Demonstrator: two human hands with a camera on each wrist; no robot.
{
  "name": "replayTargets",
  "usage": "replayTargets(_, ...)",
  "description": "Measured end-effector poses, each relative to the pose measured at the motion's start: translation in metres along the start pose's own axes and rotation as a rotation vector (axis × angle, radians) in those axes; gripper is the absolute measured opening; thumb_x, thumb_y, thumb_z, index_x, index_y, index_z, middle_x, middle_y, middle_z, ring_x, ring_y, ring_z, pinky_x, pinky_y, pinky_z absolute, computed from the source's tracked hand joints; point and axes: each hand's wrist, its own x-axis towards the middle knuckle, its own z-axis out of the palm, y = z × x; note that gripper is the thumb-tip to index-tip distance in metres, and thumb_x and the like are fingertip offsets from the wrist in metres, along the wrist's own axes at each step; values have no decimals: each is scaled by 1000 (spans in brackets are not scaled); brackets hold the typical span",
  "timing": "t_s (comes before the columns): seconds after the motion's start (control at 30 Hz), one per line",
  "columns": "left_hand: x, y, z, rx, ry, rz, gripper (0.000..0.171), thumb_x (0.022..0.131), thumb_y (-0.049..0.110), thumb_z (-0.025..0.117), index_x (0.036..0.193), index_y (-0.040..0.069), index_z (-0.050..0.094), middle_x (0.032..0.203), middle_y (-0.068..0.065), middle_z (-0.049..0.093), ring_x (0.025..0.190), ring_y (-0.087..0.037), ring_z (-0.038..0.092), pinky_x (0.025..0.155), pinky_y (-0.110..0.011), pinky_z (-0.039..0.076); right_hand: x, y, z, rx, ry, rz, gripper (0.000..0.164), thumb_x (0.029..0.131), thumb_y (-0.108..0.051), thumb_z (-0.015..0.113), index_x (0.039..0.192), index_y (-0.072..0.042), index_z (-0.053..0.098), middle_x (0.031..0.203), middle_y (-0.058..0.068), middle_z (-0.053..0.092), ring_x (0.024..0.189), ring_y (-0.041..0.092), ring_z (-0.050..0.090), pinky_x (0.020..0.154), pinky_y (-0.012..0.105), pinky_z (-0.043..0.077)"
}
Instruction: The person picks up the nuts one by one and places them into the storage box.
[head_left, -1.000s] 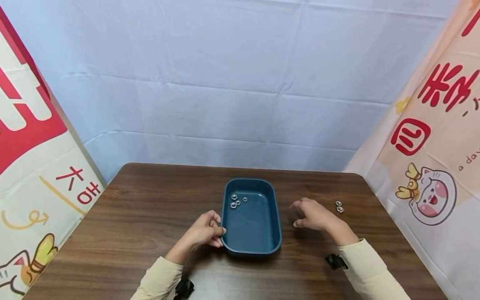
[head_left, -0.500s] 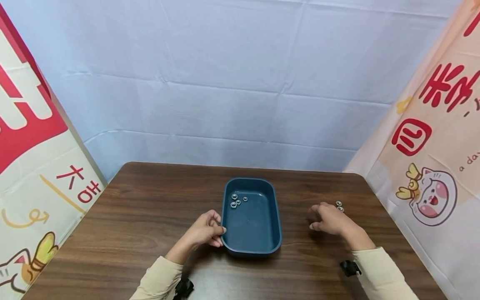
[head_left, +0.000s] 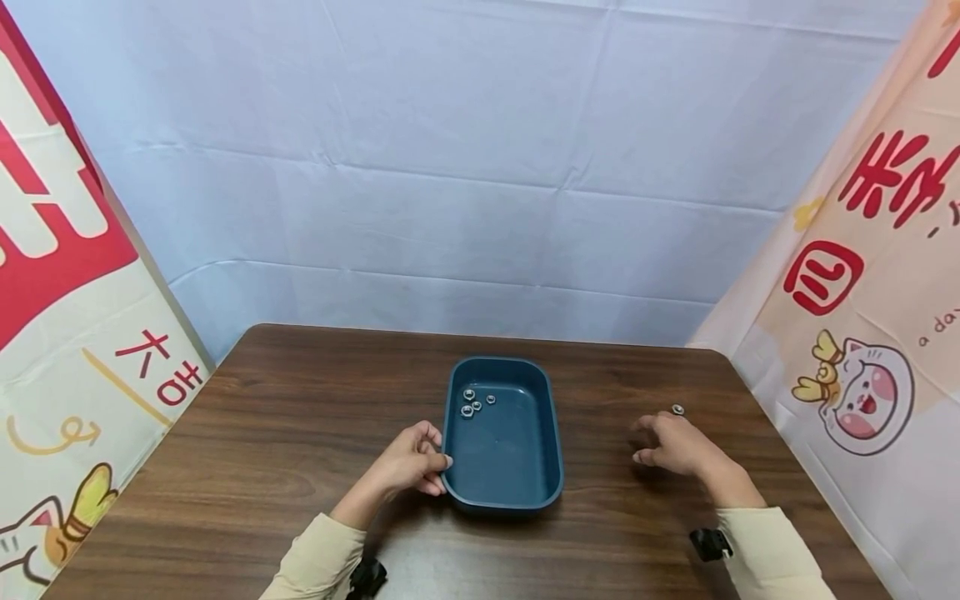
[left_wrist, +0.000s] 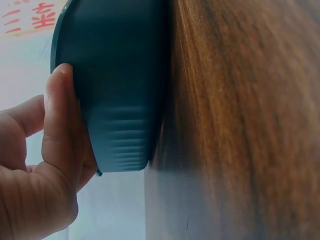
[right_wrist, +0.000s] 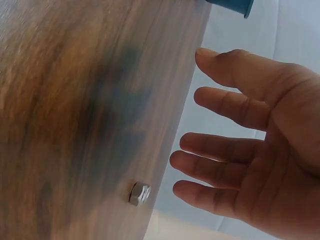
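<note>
A deep blue plastic tray (head_left: 503, 454) stands on the wooden table, with several metal hex nuts (head_left: 467, 411) grouped toward its far left inside. My left hand (head_left: 411, 458) pinches the tray's left wall, thumb over the rim and fingers outside; in the left wrist view the fingers (left_wrist: 59, 120) lie against the outer wall. Right of the tray, my right hand (head_left: 675, 446) hovers over the table with fingers spread and nothing in the palm. Just beyond its knuckles lies a nut (head_left: 678, 409). In the right wrist view a nut (right_wrist: 139, 194) sits below the fingertips.
The brown wooden table (head_left: 315, 400) has a far edge running in front of a pale hanging cloth (head_left: 450, 208). Printed banners (head_left: 847, 333) hang at both sides. A small black device (head_left: 708, 544) is strapped at each wrist.
My right hand has moved right, away from the tray and toward the loose nuts, and now covers the nearer one in the head view. The left hand and tray have stayed put.
</note>
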Motion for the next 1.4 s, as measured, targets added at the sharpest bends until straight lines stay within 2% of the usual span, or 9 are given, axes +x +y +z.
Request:
replayTargets(0.3, -2, 1, 1, 2, 5, 0, 29, 80, -5, 60, 97, -5, 37, 66, -12, 49, 47, -19, 60, 43, -28, 53, -5, 20, 4, 63, 38, 20, 40, 78, -16, 75, 109, 4, 60, 101, 18, 62, 94, 42, 56, 72, 52, 48)
replayTargets(0.47, -3, 2, 2, 4, 8, -5, 28, 81, -5, 61, 97, -5, 38, 67, -12, 49, 47, -20, 60, 43, -28, 53, -9, 35, 13, 160, 175, 63, 35, 78, -12, 74, 108, 2, 61, 103, 21, 62, 100, 42, 55, 75, 51, 49)
replayTargets(0.6, -2, 2, 2, 6, 9, -9, 28, 81, -5, 61, 97, -4, 38, 67, -12, 49, 48, -20, 60, 44, -28, 53, -13, 43, 17, 297, 282, 129, 38, 80, -11, 73, 111, 5, 59, 120, 32, 51, 101, 41, 56, 70, 37, 53)
replayTargets(0.63, -2, 2, 2, 8, 8, -10, 28, 81, -5, 61, 97, -4, 38, 67, -12, 50, 48, -20, 60, 44, -29, 53, -14, 45, 18, 341, 305, 152, 39, 81, -12, 73, 112, 6, 58, 122, 32, 50, 100, 39, 57, 68, 34, 53)
replayTargets(0.7, -2, 2, 1, 11, 7, -11, 28, 81, -5, 61, 97, -4, 38, 67, -12, 50, 48, -20, 61, 44, -29, 53, -15, 48, 20, 418, 359, 190, 41, 81, -12, 73, 113, 8, 56, 123, 33, 49, 91, 24, 61, 62, 24, 52)
replayTargets(0.83, -2, 3, 0, 16, 6, -12, 28, 81, -5, 61, 97, -4, 38, 67, -12, 50, 48, -20, 61, 45, -31, 54, -15, 52, 25, 546, 480, 262, 43, 80, -8, 73, 113, 11, 53, 108, 29, 57, 77, -1, 56, 61, 18, 51)
replayTargets(0.93, -1, 3, 0, 16, 4, -12, 28, 81, -5, 61, 97, -4, 38, 67, -12, 50, 48, -20, 61, 45, -31, 54, -13, 52, 28, 629, 539, 317, 45, 80, -5, 73, 115, 12, 51, 105, 29, 57, 74, -7, 53, 61, 15, 50)
replayTargets(1.17, -1, 4, -1, 11, -2, -15, 29, 81, -4, 61, 98, -3, 37, 67, -12, 50, 48, -20, 61, 45, -30, 54, -9, 52, 29, 822, 566, 507, 57, 80, -4, 70, 126, 12, 41, 107, 19, 57, 72, -8, 51, 62, 16, 49)
replayTargets(1.4, -2, 2, -1, 13, -10, -15, 30, 81, -3, 61, 98, -3, 38, 67, -12, 50, 48, -20, 61, 47, -33, 55, -8, 60, 31, 1003, 549, 623, 69, 79, 2, 66, 136, 12, 28, 122, 28, 37, 67, -6, 48, 60, 15, 48)
